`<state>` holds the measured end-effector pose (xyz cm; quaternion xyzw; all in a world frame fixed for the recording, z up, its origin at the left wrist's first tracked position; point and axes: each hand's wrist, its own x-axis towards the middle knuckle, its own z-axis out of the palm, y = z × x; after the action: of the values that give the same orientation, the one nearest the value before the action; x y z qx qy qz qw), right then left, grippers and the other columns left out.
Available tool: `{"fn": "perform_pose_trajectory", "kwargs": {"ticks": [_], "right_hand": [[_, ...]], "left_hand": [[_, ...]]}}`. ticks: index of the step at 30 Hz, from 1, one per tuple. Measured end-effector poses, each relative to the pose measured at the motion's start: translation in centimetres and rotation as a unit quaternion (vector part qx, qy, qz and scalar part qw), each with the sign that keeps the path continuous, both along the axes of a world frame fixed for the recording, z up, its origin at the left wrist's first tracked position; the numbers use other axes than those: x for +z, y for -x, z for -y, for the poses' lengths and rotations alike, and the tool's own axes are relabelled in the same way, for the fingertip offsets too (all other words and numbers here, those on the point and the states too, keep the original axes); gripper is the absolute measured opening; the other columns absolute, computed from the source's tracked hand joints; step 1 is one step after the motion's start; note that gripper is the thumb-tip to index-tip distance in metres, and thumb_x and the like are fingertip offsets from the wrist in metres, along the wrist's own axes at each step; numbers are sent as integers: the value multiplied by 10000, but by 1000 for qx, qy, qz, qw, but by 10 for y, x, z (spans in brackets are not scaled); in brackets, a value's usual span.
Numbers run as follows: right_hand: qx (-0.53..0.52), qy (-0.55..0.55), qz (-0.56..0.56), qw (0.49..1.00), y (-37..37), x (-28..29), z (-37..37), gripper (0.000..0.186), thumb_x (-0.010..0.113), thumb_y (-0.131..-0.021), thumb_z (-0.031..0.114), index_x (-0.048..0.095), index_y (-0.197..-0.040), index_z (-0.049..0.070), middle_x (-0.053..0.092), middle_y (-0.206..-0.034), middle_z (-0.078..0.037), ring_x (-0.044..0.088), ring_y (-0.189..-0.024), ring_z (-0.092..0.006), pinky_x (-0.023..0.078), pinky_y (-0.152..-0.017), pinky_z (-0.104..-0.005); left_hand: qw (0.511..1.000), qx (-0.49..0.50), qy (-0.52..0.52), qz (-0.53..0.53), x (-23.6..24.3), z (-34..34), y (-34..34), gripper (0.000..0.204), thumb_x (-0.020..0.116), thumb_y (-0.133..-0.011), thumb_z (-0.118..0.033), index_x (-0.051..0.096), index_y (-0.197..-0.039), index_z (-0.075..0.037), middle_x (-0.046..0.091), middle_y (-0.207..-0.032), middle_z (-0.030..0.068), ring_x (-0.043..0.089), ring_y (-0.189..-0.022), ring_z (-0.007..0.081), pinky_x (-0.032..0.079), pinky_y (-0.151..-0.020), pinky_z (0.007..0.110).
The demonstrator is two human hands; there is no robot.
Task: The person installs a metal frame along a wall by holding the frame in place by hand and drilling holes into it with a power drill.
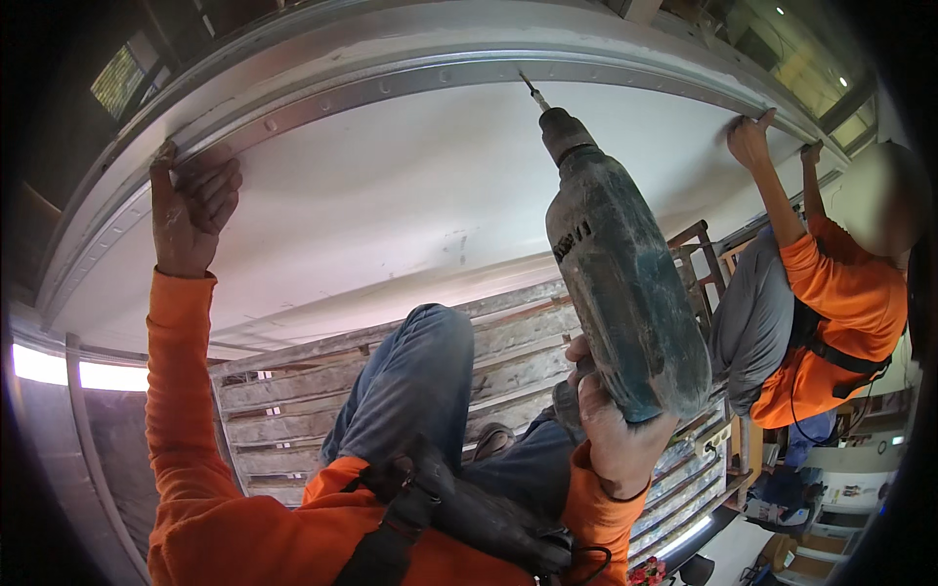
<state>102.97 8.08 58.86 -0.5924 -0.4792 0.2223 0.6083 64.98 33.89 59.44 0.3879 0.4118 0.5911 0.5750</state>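
Observation:
My right hand (pixel 620 430) is wrapped round the grip of a dusty dark green power drill (pixel 625 264), which points up and away. The tip of its thin bit (pixel 532 91) meets, or nearly meets, a long metal channel (pixel 391 86) with a row of dimples. At the channel's left part, my left hand (pixel 198 210) grips the edge, thumb up over it and fingers curled below. A smooth white panel (pixel 391 186) lies beside the channel. The drill's body hides part of my right hand's fingers.
To the right, a co-worker (pixel 831 313) in an orange top has both hands raised to the channel's far end. Slatted scaffold boards (pixel 293 420) lie under my bent legs (pixel 401 381). A black strap (pixel 391 537) crosses my front. Stacked furniture (pixel 821 527) stands lower right.

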Motion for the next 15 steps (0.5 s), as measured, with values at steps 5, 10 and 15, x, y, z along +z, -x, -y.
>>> {"fn": "perform_pose_trajectory", "kwargs": {"ticks": [5,10,15], "right_hand": [[0,11,70,998,3,-6,2,393,537,-774,-46,556,-1165,-71,660,-913,-149,620,-718,-157,504,-640,-269],[-16,16,52,998,4,-12,2,377,523,-786,-69,557,-1162,-68,663,-917,-154,623,-725,-159,505,-638,-267],[-5,-2,120,993,2,-11,-2,372,520,-791,-75,556,-1161,-67,665,-919,-156,625,-732,-172,509,-644,-278]], "left_hand": [[999,35,23,5,10,11,-19,600,553,-893,-572,653,-1050,-1,684,-995,145,666,-856,204,539,-722,256],[1000,11,14,21,10,11,-18,460,572,-930,-490,666,-945,-41,684,-909,92,653,-792,186,512,-654,224],[997,73,5,29,15,15,-35,418,591,-931,-468,655,-887,-57,664,-829,61,637,-744,165,489,-601,223]]}}
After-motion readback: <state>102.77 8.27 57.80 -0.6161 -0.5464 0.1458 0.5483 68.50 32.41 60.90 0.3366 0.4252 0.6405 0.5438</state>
